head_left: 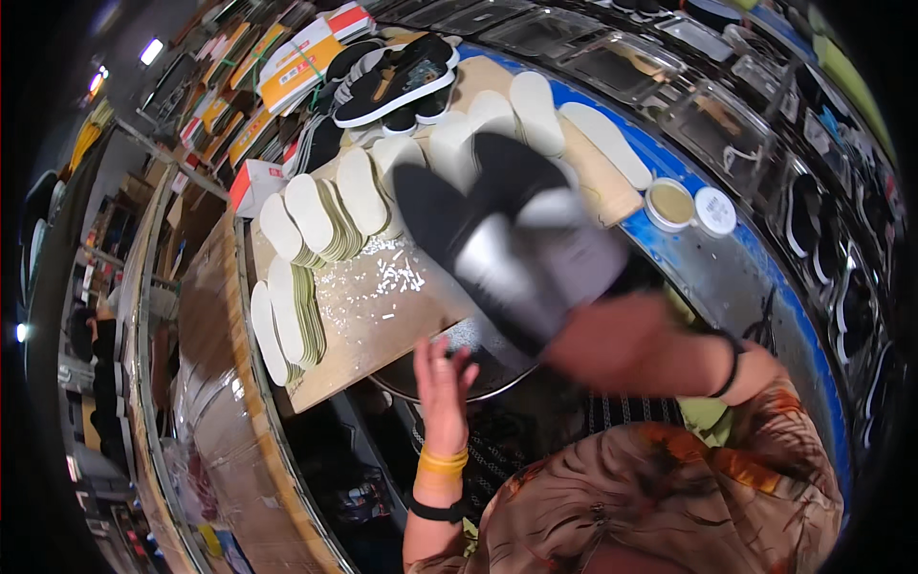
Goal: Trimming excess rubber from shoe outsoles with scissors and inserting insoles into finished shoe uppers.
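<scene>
Hovering empty, fingers loosely spread, the left hand (442, 383) gives no support; the right hand (612, 342) clasps blurred black shoes (497, 260) above the table (435, 298), where a slack grip could drop one or swinging toes topple insole stacks (357, 184) beyond.

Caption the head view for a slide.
Right hand holding up a motion-blurred pair of dark shoes, left hand empty nearby, pale insoles stacked along a tan board.

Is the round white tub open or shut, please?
Open: the round white tub shows tan contents, with a round white lid beside it.
</scene>
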Motion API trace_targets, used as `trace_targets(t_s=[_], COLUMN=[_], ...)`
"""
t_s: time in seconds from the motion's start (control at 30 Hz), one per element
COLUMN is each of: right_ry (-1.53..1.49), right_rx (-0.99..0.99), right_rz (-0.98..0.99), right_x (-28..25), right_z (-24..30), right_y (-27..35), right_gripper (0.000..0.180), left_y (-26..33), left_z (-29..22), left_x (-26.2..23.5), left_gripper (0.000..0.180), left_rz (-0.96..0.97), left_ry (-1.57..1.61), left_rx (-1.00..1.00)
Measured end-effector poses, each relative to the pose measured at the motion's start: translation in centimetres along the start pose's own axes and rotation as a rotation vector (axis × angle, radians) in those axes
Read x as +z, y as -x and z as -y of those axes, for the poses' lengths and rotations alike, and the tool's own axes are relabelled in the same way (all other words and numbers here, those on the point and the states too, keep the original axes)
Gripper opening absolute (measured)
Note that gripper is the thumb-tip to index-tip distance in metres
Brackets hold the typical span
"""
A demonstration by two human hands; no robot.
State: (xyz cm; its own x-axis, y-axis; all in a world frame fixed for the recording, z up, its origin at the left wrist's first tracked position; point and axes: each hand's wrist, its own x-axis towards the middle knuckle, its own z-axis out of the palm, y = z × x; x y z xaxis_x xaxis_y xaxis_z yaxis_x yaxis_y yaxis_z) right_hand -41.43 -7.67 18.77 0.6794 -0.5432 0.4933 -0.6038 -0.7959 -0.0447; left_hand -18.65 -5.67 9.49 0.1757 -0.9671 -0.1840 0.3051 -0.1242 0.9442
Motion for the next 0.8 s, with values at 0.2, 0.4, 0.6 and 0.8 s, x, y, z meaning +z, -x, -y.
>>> trace_targets(t_s=[0.2,0.4,0.6,0.8], right_ry=[-0.546,-0.381,0.389,0.347], right_rx=[-0.085,0.478,1.642,1.846], right_rz=[0.116,0.159,0.545,0.455], right_x=[14.7,8.7,0.3,1.0], right_z=[9.5,3.3,-4.1,-4.4], right_y=[0.6,6.9,24.2,35.0], right_gripper=[0.015,0.026,0.018,0.030], left_y=[-2.1,-3.3,-0.8,-2.1], left_z=[4.7,5.5,3.0,1.4], left_x=[-9.5,-16.1,-14.3,-12.0], left_gripper=[0.042,0.060,0.049,0.042], left_rz=[-0.243,-0.363,-0.308,-0.206], left_ry=[-0.297,-1.330,-1.380,-1.716], left_rx=[0.079,0.546,0.261,0.214])
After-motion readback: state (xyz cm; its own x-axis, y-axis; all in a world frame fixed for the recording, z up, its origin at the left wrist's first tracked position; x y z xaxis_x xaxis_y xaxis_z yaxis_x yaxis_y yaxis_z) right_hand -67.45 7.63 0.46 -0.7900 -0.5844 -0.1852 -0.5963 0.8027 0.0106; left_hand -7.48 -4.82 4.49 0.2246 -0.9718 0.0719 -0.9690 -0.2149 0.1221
